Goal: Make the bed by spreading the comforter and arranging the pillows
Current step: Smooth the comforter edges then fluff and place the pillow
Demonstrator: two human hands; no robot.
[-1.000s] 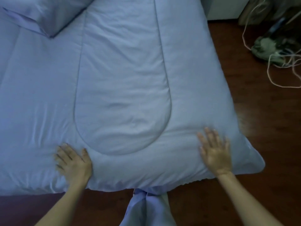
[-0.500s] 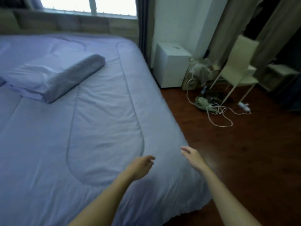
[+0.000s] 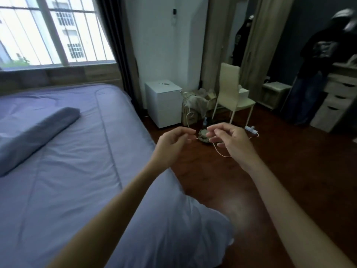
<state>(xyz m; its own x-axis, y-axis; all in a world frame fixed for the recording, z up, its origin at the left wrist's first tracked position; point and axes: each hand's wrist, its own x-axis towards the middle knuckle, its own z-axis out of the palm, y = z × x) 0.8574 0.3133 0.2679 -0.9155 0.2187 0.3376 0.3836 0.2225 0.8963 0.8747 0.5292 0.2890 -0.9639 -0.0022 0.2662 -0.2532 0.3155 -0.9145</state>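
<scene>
lifted off the comforter (image 3: 77,171), left hand (image 3: 173,142) and right hand (image 3: 229,140) hang half-curled, seemingly empty.

My pillow (image 3: 34,136) runs off the left edge, the comforter (image 3: 67,190) off the left and bottom. My left hand (image 3: 172,144) and right hand (image 3: 231,140) hide parts of the cord (image 3: 224,155) and floor heap (image 3: 202,135). The dark figure (image 3: 318,55) is blurred; the speck (image 3: 164,83) on the cabinet (image 3: 166,109) is too small to tell

Daylight from the barred window (image 3: 54,29) blew out to near white while the room lay dim and bluish. A soft sheen marked the wooden floor (image 3: 220,208); the wide lens bent the edges, and the dark figure (image 3: 318,64) at far right was blurred.
</scene>
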